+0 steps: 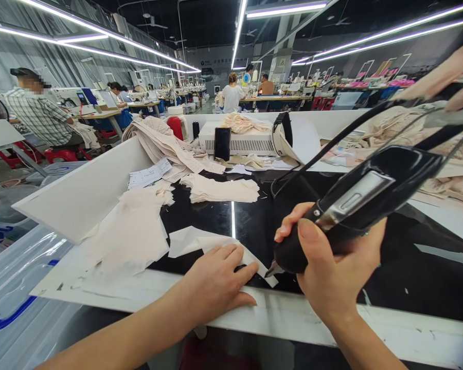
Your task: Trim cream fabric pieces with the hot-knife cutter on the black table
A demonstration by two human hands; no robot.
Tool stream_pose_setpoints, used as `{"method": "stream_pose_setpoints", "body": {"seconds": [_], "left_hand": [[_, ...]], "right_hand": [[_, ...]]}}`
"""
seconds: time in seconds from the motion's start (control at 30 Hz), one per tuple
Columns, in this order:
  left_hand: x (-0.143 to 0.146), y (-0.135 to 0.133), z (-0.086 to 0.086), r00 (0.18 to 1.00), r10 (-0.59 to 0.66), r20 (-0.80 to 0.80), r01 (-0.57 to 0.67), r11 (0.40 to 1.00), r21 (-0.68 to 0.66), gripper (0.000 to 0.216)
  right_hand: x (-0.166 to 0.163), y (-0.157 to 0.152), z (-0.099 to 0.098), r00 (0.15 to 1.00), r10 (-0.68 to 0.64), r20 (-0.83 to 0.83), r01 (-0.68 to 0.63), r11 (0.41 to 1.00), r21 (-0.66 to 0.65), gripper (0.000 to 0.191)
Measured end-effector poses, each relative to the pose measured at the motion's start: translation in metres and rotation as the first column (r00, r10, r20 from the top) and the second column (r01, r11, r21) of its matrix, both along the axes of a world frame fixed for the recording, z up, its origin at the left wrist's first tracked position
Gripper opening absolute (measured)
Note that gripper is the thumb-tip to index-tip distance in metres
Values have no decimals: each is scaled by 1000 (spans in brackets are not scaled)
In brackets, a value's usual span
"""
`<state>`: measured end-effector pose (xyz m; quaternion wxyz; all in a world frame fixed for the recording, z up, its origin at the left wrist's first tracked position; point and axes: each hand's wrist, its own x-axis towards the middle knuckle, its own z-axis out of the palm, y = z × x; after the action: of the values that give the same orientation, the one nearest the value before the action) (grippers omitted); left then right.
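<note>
Nearest the camera, the left hand (216,280) lies flat on a pale fabric piece (212,246) at the front edge of the black surface (389,267), fingers (241,270) spread and pressing rather than gripping. Just beside it, the right hand (334,267) has its fingers closed around a black handheld cutting tool (355,205) (its cord runs up and to the right), the metal tip touching the fabric's corner. To the left lies a loose heap of fabric (133,234). Further back sits a neat stack of cut pieces (219,189), then a white box (239,141) with a dark phone (223,143) leaning against it. Beyond, other people sit or stand at sewing tables (100,113).
</note>
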<state>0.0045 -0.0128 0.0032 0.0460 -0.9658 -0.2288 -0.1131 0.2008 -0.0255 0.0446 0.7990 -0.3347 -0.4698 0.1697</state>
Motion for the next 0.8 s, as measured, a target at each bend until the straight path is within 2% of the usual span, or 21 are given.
{"method": "stream_pose_setpoints", "body": {"seconds": [0.17,0.3,0.7,0.8], "left_hand": [[0,0,0,1000,-2,-3,2,1000,-9,66],[1,1,-2,1000,-7,3,7,1000,-9,67],[0,2,-4,999,-19,31,20,999,-29,66],[-4,5,-2,998,-24,63,28,997,-67,58]], "right_hand": [[3,19,6,998,-47,-47,50,998,47,46],[1,29,6,998,-30,-50,33,998,54,48],[-6,35,0,999,-1,-40,2,999,33,49],[-7,34,0,999,11,-50,-8,999,48,45]]}}
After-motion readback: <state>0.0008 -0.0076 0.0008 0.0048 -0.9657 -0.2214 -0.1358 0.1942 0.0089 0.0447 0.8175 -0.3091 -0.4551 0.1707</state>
